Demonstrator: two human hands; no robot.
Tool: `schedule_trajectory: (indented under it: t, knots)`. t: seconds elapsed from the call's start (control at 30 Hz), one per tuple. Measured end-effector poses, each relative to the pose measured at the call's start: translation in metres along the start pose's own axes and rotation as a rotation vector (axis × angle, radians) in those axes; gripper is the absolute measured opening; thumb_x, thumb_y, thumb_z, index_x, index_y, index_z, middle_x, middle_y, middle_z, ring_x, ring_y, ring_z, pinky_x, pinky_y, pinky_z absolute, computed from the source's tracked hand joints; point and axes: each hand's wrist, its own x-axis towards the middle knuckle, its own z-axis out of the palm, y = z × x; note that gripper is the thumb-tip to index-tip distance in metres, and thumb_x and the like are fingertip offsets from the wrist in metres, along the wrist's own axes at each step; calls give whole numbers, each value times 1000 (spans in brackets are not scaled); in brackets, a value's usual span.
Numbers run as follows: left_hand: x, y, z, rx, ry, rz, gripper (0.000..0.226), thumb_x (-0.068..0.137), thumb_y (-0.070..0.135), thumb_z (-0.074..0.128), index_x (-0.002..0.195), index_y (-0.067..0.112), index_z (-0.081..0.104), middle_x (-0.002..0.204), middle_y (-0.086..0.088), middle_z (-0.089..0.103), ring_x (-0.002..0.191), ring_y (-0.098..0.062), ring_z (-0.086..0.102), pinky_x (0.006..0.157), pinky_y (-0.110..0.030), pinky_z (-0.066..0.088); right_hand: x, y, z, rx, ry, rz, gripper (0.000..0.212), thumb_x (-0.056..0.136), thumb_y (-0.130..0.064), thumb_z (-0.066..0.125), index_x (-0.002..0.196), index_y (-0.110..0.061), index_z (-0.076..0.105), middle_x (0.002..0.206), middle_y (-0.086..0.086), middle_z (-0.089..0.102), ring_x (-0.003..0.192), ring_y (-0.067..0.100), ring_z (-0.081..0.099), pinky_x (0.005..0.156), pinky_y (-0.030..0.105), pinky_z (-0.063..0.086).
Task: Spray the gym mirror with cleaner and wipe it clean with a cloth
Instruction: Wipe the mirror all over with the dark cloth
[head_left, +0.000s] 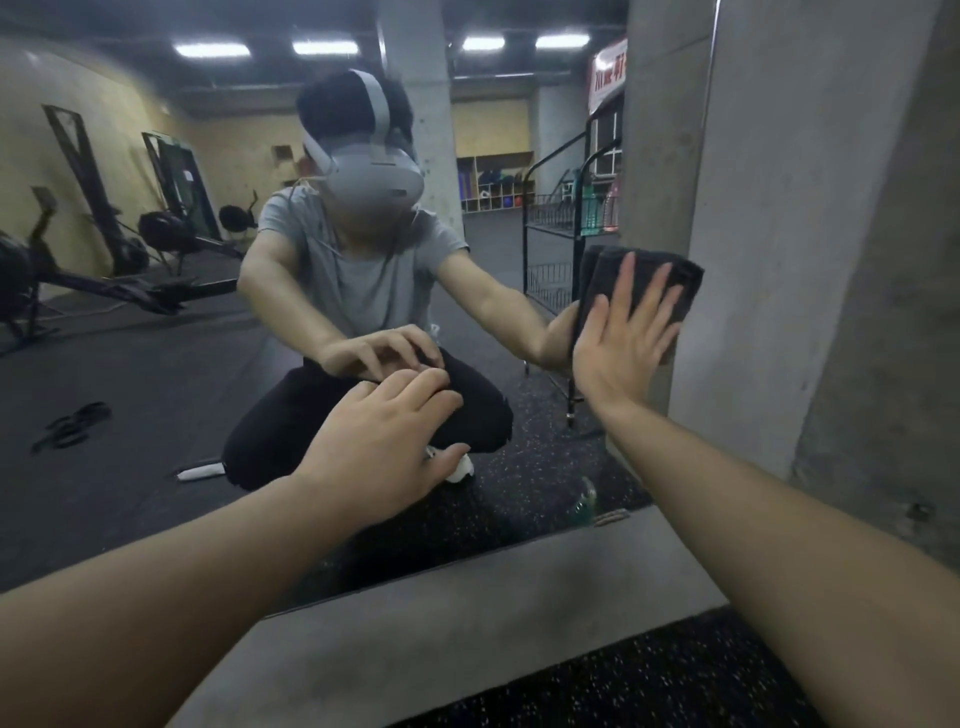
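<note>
Both forearms reach forward from the bottom of the frame toward the mirror (156, 364). The right hand (621, 345) sits right of centre, palm flat, fingers straight and spread, pointing up and slightly right as it presses a dark grey cloth (685, 283) against the glass at the mirror's right edge, beside a rough concrete pillar (805, 260). The cloth looks soft and thick, folded into a rough rectangle; its long axis runs up and down with a slight tilt, and its top edge rises above the fingertips. The left hand (384, 436) is at centre frame, wrist bent, fingers loosely curled with their tips touching or nearly touching the glass. It grasps nothing that I can see.

The mirror is smooth and reflects a crouching person with a grey headset, a black wire rack (556, 244) in the right middle and rowing machines (78, 270) at the left. Below the glass runs a smooth grey concrete ledge (467, 623), and dark speckled rubber flooring (649, 686) fills the lower right corner.
</note>
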Motion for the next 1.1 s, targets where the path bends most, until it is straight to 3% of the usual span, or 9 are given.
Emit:
schedule_trajectory:
  t: [0.07, 0.23, 0.33, 0.4, 0.53, 0.63, 0.8, 0.93, 1.1]
  knots:
    - [4, 2, -1, 6, 0, 12, 51, 89, 57, 48, 119, 21, 67, 131, 2, 62, 117, -20, 60, 80, -37, 52, -14, -15, 8, -22, 25, -20, 62, 106, -45, 16, 164, -28, 4, 171, 14, -1, 157, 39, -1, 123, 65, 6]
    - [7, -2, -6, 14, -36, 33, 54, 90, 57, 46, 122, 19, 67, 130, 1, 62, 115, -23, 62, 81, -41, 55, -72, -39, 24, -116, -34, -698, 58, 106, -41, 40, 160, -33, 21, 168, 10, 9, 154, 43, 14, 122, 68, 5]
    - [11, -3, -4, 36, -85, 49, 54, 92, 59, 47, 126, 22, 65, 134, 3, 60, 121, -22, 59, 87, -41, 54, -55, -26, 18, -111, -25, -783, 52, 105, -41, 46, 156, -36, 36, 167, 7, 25, 154, 38, 21, 124, 62, 7]
    - [16, 0, 0, 34, -97, 47, 55, 92, 60, 46, 127, 22, 66, 136, 2, 60, 122, -23, 59, 87, -41, 54, -34, -3, 10, -109, -29, -695, 53, 105, -43, 41, 157, -37, 33, 168, 8, 24, 155, 37, 18, 125, 60, 5]
    - [28, 13, 6, 32, -97, 56, 57, 91, 60, 42, 125, 22, 67, 136, 0, 61, 123, -24, 60, 85, -42, 54, 4, 43, -5, -76, -17, -321, 59, 107, -48, 28, 162, -36, 13, 171, 11, 6, 157, 38, 3, 125, 61, 3]
    - [33, 19, 7, 27, -86, 71, 55, 91, 59, 44, 124, 21, 68, 135, -1, 62, 122, -23, 60, 84, -41, 53, 13, 43, -10, 26, -45, -59, 60, 106, -49, 20, 164, -35, 7, 172, 8, -5, 157, 36, -5, 126, 60, 3]
    - [20, 12, 9, 31, -79, 67, 53, 90, 57, 48, 122, 21, 69, 132, 0, 63, 119, -23, 61, 83, -41, 54, -7, 20, 6, 12, 8, 42, 64, 104, -48, 10, 163, -27, 2, 171, 14, -2, 156, 41, -5, 124, 62, 2]
    - [-15, -10, 6, 38, -108, 8, 52, 90, 58, 49, 124, 23, 67, 134, 2, 61, 121, -22, 59, 84, -41, 53, -56, -10, 28, -34, 45, -203, 61, 107, -40, 27, 161, -24, 7, 169, 20, 12, 154, 49, 8, 122, 68, 7]
    - [-77, -41, -8, 67, -112, -111, 52, 88, 57, 46, 121, 23, 67, 129, 2, 62, 115, -21, 60, 79, -40, 53, -125, -77, 52, -102, -60, -880, 57, 105, -38, 45, 160, -36, 29, 168, 10, 22, 154, 46, 14, 122, 66, 2]
